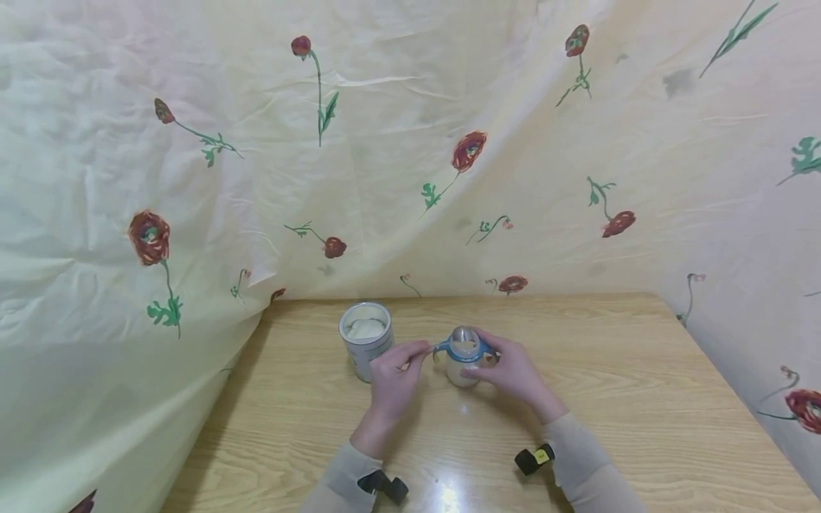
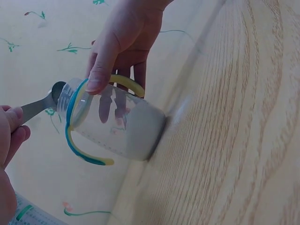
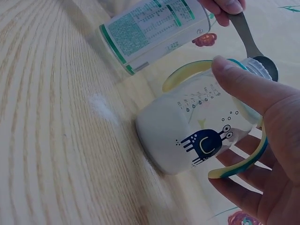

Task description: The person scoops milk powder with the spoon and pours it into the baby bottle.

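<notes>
Currently I log: handled bottle [image 3: 171, 124], upright on the table [image 1: 616, 377], likely light, stiff, slick, best taken round its body, where the right hand [image 1: 513, 367] grips it; grey spoon [image 3: 246, 35], pinched by the left hand [image 1: 394, 376], at the bottle's mouth

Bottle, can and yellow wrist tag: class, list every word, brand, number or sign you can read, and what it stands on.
None can be read.
Bottle: printed scale, too small to read.
Can: label print, too blurred to read.
Yellow tag at the right wrist: any print too small.
</notes>
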A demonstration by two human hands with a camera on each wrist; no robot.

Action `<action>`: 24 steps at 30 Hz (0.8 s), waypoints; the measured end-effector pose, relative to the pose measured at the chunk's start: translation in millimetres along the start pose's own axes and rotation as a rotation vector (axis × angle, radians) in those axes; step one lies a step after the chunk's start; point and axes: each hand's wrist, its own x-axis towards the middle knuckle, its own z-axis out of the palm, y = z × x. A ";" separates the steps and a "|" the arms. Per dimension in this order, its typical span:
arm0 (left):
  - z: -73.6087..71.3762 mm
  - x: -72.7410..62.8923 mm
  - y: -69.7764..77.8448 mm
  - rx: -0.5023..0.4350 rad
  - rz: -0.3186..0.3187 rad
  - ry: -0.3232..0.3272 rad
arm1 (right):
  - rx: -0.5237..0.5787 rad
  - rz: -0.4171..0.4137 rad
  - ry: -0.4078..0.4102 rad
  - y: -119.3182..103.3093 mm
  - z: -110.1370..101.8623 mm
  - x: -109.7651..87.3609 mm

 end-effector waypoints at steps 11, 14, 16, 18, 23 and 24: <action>0.0 -2.1 0.3 -0.023 -0.089 -0.012 | -0.018 -0.018 -0.024 -0.1 -1.0 1.1; -0.2 -1.8 0.7 -0.033 -0.092 -0.005 | -0.017 -0.026 -0.027 -0.8 -1.0 1.3; -0.4 -1.0 1.6 -0.039 -0.103 -0.001 | -0.008 -0.031 -0.027 -1.4 -1.1 0.8; -1.0 0.0 3.0 -0.045 -0.123 0.006 | 0.004 -0.033 -0.026 -2.1 -1.3 0.3; -3.7 2.6 7.7 -0.082 -0.240 0.036 | 0.028 -0.032 -0.023 -4.2 -1.1 -0.5; -4.3 3.1 8.5 -0.093 -0.271 0.043 | 0.029 -0.030 -0.022 -4.6 -1.0 -0.6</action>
